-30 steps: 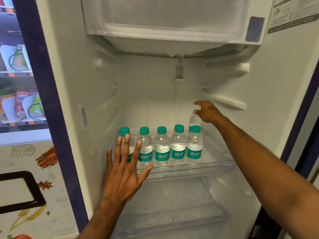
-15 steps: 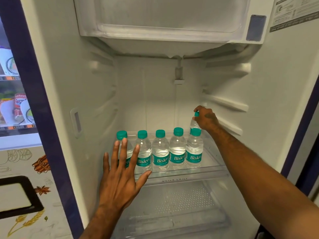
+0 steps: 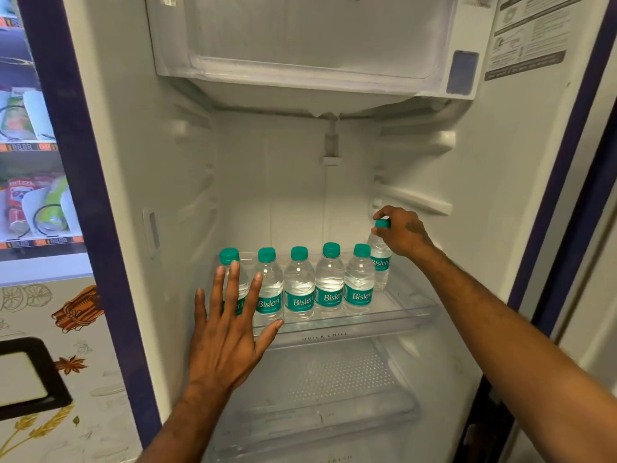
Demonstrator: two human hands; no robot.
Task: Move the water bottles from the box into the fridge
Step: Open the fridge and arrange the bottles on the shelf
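From the head camera we see the right hand (image 3: pixel 405 233) pinching the sixth bottle (image 3: pixel 380 262) by its green cap, fingers curled round the top. We judge this grip lets it go down upright behind the right end of the row of five bottles (image 3: pixel 297 289) without knocking them. Its base sits at or just above the clear shelf (image 3: pixel 410 305); we cannot tell whether it touches.

The left hand (image 3: pixel 227 335) is spread flat with straight fingers and holds nothing. It is in front of the leftmost bottle, likely to steady the row, though contact is unclear. The box is out of view.

The shelf is smooth clear plastic inside a white fridge (image 3: pixel 500 195), under the freezer flap (image 3: pixel 317 38), with a perforated tray (image 3: pixel 334 375) below. A vending machine (image 3: pixel 30 195) stands at the left.
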